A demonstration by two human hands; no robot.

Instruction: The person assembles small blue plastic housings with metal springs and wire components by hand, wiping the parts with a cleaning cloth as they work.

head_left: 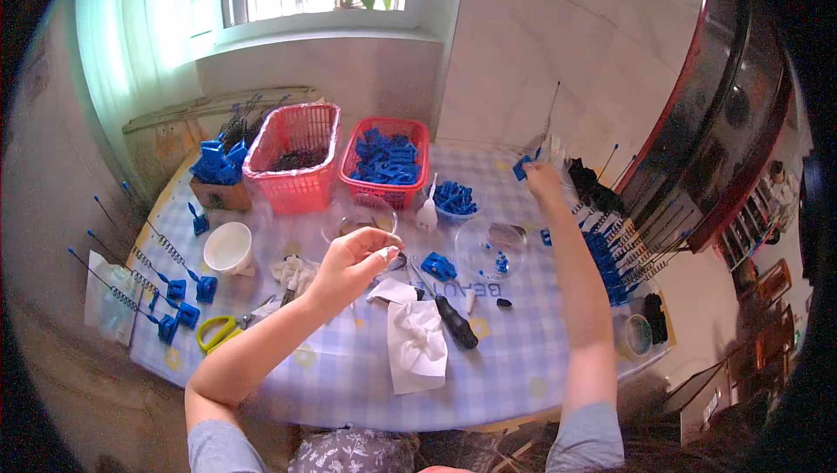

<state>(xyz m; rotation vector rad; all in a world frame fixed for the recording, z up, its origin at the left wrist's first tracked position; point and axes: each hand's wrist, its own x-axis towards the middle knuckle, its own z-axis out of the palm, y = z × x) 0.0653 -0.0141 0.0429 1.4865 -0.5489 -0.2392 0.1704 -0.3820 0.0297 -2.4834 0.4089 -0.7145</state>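
Observation:
Far out to the right, my right hand point(545, 182) pinches a blue plastic clip point(521, 169). A thin dark rod with a blue tip rises close above that hand and seems to belong to the clip. My left hand point(356, 257) is held over the middle of the table, thumb and fingers pressed together. Whatever may lie between those fingertips is too small to make out. Beneath and beside it are a clear round dish point(357, 211), a crumpled white tissue point(417, 347) and a black-handled tool point(457, 325). A loose blue clip point(438, 266) lies between my hands.
Blue clips with springs and rods stand in rows at right point(602, 264) and left point(179, 312). Behind are a red basket of blue parts point(384, 178) and a pink basket point(292, 185). A white cup point(228, 248) and yellow-green scissors point(218, 332) sit left.

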